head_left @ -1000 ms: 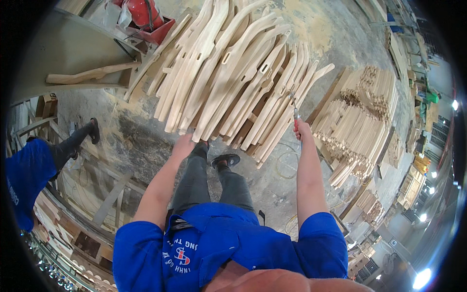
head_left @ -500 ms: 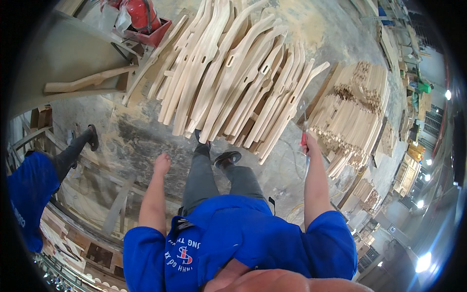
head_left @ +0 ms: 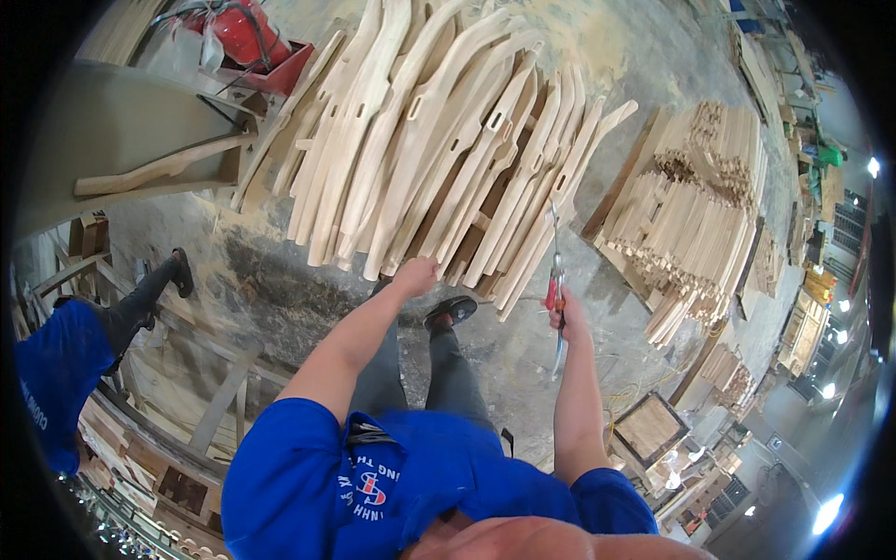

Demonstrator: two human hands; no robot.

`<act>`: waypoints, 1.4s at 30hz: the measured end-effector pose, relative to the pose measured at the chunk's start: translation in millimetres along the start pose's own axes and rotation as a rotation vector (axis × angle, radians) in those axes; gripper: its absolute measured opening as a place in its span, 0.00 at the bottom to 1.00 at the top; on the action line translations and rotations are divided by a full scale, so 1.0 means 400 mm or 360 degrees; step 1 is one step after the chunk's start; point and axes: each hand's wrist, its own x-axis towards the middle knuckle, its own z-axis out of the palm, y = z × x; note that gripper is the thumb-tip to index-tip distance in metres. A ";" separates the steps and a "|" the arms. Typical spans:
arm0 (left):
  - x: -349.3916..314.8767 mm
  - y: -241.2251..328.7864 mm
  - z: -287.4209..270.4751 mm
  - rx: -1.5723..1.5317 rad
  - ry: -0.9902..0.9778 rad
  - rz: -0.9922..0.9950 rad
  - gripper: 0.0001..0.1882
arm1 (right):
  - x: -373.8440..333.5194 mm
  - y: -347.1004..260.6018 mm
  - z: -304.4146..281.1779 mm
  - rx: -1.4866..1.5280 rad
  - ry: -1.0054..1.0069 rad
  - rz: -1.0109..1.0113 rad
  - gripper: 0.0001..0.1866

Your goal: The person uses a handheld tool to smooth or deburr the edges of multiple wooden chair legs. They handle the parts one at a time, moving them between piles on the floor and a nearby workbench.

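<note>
Head view. The left grip point(head_left: 420, 274) meets the near ends of a fanned row of curved wooden pieces point(head_left: 403, 168); whether the fingers pinch one or merely rest there cannot be told. The right grip point(head_left: 570, 317) is closed around a slender tool point(head_left: 557, 277), held beside the row's right edge. Good practice, as judged here: steady one piece by its end, keep fingers off neighbouring edges, and angle the tool's thin tip away from the left grip. The pieces are pale, smooth-looking wood, bent toward their far ends, several pierced by elongated slots. The tool combines a metallic shaft with red and orange parts. Straighter sticks point(head_left: 691, 219) lie stacked at right; the grey floor point(head_left: 653, 61) bears tan, dusty-looking patches.
</note>
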 end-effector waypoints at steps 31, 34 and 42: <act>0.273 0.279 0.499 -0.0185 0.0209 -0.0592 0.30 | 0.106 0.282 -0.178 0.0534 -0.0089 -0.0298 0.24; 0.278 0.210 0.457 -0.0031 0.0283 -0.0438 0.26 | 0.088 0.251 -0.159 0.0387 -0.0148 -0.0343 0.23; 0.144 0.284 0.279 0.0270 0.0580 -0.0419 0.22 | 0.018 0.123 -0.239 0.0201 0.0125 -0.0577 0.21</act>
